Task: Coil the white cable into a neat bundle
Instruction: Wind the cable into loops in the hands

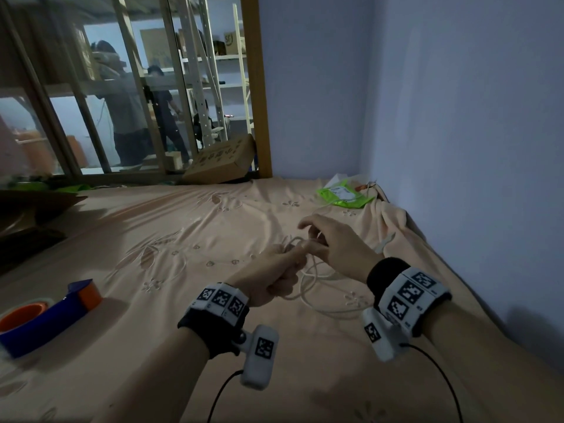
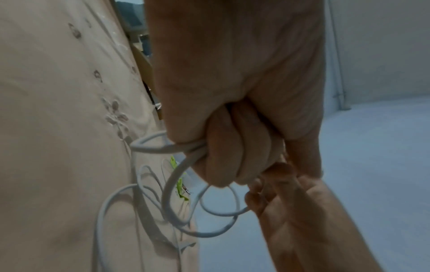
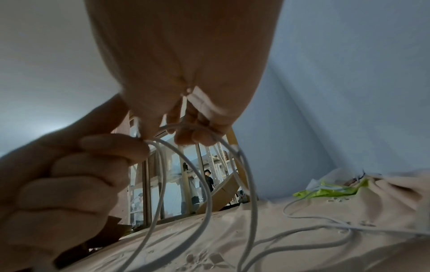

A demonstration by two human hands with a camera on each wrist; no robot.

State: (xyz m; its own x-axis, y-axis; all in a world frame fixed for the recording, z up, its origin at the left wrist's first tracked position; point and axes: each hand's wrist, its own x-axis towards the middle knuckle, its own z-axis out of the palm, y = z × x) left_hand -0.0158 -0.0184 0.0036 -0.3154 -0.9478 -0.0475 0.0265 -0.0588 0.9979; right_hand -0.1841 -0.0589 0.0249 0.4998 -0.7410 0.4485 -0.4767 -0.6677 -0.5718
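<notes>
The left hand (image 1: 276, 277) is nearest, its forearm reaching in from below; its fingers (image 2: 235, 162) are curled tight into a fist round several turns of the white cable (image 1: 308, 285). The bed sheet (image 1: 183, 227), peach with stitched flowers, spreads under both hands. The right hand (image 1: 331, 241) sits just beyond and to the right of the left, touching it at the fingertips, its fingers (image 3: 197, 136) bent and pinching a strand of the cable where it rises out of the left fist. From that fist the cable hangs in loose loops below and between the two hands, down to the sheet, and one run trails away past the right hand toward the wall. A blue and orange tape dispenser (image 1: 45, 315) lies well off to the left of the left hand. A green packet (image 1: 343, 196) lies beyond the right hand, near the corner.
</notes>
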